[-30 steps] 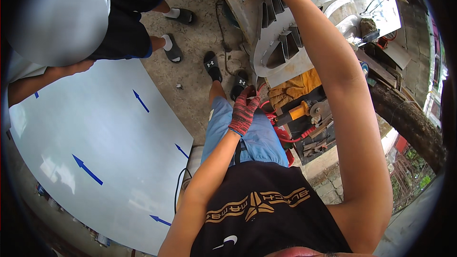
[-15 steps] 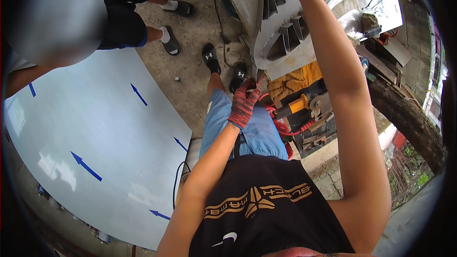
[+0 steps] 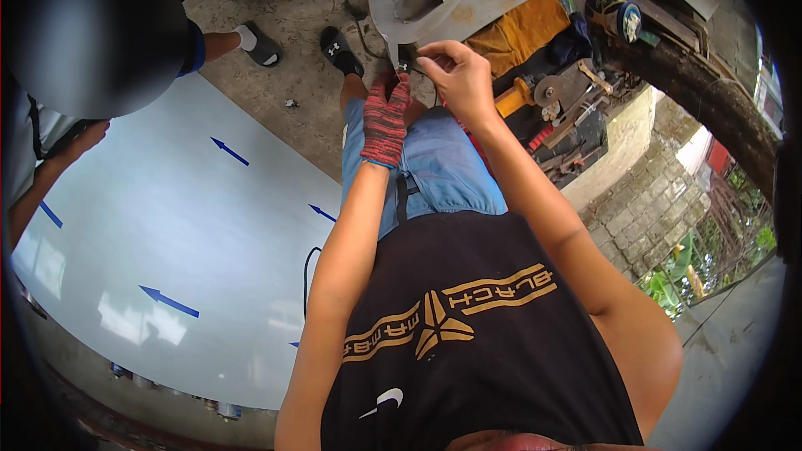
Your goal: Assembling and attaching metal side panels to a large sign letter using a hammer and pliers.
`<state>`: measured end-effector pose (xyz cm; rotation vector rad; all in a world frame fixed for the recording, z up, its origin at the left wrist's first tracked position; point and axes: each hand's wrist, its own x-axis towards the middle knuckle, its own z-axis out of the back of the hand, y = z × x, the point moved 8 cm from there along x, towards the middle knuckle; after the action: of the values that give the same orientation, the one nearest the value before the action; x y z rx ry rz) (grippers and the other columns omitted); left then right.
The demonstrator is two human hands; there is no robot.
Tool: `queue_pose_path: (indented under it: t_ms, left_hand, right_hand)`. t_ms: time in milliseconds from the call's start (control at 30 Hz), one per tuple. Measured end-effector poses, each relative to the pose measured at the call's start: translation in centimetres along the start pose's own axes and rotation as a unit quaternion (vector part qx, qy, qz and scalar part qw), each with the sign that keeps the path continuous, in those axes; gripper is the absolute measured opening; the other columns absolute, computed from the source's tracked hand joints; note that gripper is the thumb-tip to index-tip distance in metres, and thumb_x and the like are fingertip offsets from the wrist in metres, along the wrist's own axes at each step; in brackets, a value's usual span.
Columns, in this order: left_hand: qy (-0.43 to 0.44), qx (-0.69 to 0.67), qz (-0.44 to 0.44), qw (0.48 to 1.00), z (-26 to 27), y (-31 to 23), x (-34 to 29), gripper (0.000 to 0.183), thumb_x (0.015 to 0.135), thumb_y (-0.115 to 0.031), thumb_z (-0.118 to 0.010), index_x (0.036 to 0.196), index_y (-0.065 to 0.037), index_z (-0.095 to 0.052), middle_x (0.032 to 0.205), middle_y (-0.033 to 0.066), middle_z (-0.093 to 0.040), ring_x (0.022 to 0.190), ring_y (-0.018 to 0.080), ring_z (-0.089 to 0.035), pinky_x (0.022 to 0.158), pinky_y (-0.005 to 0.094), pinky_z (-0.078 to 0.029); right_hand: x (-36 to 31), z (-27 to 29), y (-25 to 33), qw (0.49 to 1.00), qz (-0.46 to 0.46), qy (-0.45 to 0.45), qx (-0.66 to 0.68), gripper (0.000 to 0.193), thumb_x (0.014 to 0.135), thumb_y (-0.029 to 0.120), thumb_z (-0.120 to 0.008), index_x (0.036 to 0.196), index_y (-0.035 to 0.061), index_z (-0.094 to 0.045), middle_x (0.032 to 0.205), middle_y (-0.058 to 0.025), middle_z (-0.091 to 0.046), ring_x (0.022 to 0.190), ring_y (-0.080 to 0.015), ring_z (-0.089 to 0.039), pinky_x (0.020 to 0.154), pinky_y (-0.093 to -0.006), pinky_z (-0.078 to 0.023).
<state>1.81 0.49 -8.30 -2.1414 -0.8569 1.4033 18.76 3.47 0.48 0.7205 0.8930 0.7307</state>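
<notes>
Beyond the left hand (image 3: pixel 387 124) pinching its tip lies sheet metal (image 3: pixel 386 4), right hand (image 3: pixel 466 83) curled, hold unclear.

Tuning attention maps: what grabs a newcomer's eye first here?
A big pale sheet with blue arrows fills much of the left. Then, upper middle: the red-striped gloved left hand at the tip of a grey metal piece, the bare right hand beside it. Right of them, a yellow grinder.
</notes>
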Motion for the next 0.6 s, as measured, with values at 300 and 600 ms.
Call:
queue_pose_path:
  t_ms: [300, 600]
  left_hand:
    - [0.011, 0.049, 0.000, 0.999, 0.0, -0.5, 0.3, 0.034, 0.104, -0.023, -0.063, 0.133, -0.005, -0.058, 0.109, 0.0018, -0.063, 0.087, 0.0090, -0.057, 0.077, 0.0254, -0.049]
    - [0.014, 0.056, -0.006, 0.998, 0.0, -0.2, 0.3, 0.033, 0.103, -0.022, -0.063, 0.130, -0.004, -0.058, 0.109, 0.0023, -0.062, 0.090, 0.0107, -0.059, 0.077, 0.0263, -0.050]
  right_hand:
    - [1.7, -3.2, 0.3, 0.989, 0.132, -0.030, -0.062, 0.020, 0.082, 0.009, -0.078, 0.102, 0.0057, -0.078, 0.088, -0.0139, -0.074, 0.084, -0.0279, -0.071, 0.078, -0.0365, -0.057]
    - [1.2, -3.3, -0.3, 0.993, 0.104, -0.029, -0.053, 0.021, 0.083, 0.011, -0.077, 0.103, 0.0058, -0.078, 0.090, -0.0144, -0.074, 0.088, -0.0304, -0.070, 0.081, -0.0388, -0.056]
